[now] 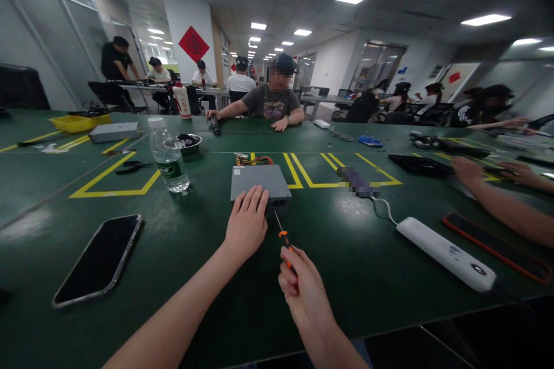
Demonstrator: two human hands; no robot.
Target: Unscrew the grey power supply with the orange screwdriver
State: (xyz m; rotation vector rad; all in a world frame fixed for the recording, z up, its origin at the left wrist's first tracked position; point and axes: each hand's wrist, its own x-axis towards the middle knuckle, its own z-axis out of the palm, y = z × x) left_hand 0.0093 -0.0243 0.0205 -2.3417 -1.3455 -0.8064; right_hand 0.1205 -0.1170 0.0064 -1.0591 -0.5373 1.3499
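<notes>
A grey computer power supply lies on the green table in front of me, its bundle of coloured wires at the far side. My left hand rests on its near left part, fingers stretched over the top; the thumb is hidden. In my right hand is a screwdriver with an orange and black handle, gripped in closed fingers. The thin shaft points up and away toward the near face of the power supply, close to its lower right. Whether the tip touches it I cannot tell.
Left of the power supply stand a water bottle and a metal bowl; a phone lies nearer. To the right are a white power strip and an orange-edged phone. A co-worker's arm reaches in; another person sits opposite.
</notes>
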